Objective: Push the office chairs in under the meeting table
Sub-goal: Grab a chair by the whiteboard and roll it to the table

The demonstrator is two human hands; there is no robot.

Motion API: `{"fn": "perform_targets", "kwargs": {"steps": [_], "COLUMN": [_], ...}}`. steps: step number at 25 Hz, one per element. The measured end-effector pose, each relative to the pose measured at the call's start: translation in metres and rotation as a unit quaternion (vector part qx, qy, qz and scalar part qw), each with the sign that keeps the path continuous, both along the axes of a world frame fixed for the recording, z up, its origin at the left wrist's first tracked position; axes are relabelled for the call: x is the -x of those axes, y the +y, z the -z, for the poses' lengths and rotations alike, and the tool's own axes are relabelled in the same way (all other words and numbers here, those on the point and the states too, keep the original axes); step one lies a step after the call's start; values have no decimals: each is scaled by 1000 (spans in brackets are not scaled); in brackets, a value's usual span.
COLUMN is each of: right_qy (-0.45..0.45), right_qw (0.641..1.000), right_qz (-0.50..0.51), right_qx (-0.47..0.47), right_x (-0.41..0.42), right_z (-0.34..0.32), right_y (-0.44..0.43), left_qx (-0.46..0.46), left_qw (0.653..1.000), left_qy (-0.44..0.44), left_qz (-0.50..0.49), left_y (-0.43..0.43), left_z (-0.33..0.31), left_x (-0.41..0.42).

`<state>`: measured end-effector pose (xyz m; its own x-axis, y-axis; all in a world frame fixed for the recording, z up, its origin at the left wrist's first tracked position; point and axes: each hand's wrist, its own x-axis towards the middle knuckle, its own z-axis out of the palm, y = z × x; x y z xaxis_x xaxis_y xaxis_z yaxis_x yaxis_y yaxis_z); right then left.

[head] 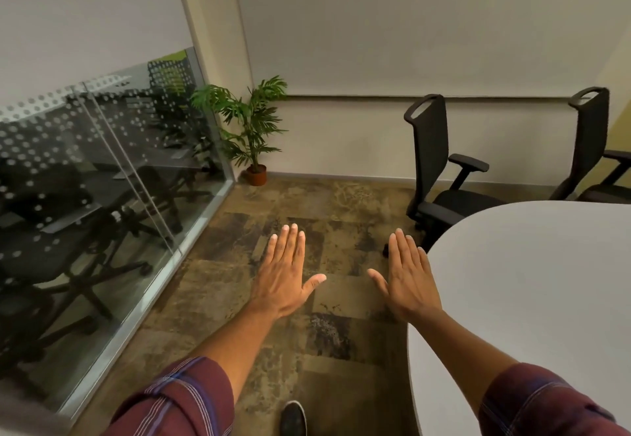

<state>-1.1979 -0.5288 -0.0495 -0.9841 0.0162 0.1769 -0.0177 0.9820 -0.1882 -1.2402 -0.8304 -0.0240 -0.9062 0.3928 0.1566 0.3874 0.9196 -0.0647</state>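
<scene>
A white rounded meeting table point(532, 285) fills the right side. Beyond its far end stands a black mesh office chair point(431, 148), its back turned towards the left and its seat partly under the table's edge. A second black office chair point(590, 138) stands farther right, its seat cut off by the table and the frame edge. My left hand point(285, 276) and my right hand point(408, 276) are held out flat, palms down, above the carpet, holding nothing. The right hand hovers beside the table's left rim, well short of the nearer chair.
A glass partition point(112, 176) with a dotted film runs along the left; more chairs show behind it. A potted plant point(252, 128) stands in the far corner. Patterned brown carpet point(297, 210) lies between partition and table. My shoe point(293, 419) shows at the bottom.
</scene>
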Motion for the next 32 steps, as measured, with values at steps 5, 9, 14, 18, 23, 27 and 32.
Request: {"fn": "perform_targets", "kwargs": {"steps": [5, 9, 14, 18, 23, 27, 32], "right_qy": [-20, -16, -7, 1, 17, 18, 38], "right_qw": [999, 995, 990, 986, 979, 970, 961], "right_qz": [40, 99, 139, 167, 204, 240, 272], "right_qx": [13, 8, 12, 16, 21, 26, 43], "right_x": [115, 204, 292, 363, 464, 550, 641], "right_z": [10, 0, -16, -24, -23, -25, -45], "right_y": [-2, 5, 18, 47, 117, 190, 269], "left_qx": [-20, 6, 3, -14, -12, 0, -28], "left_qw": [999, 995, 988, 981, 973, 969, 963], "left_qy": [-14, 3, 2, -6, 2, -5, -13], "left_qz": [44, 96, 154, 194, 230, 248, 269], "left_y": [-11, -7, 33, 79, 155, 225, 315], "left_z": [15, 11, -2, 0, 1, -7, -33], "left_x": [144, 260, 368, 450, 573, 672, 773]}}
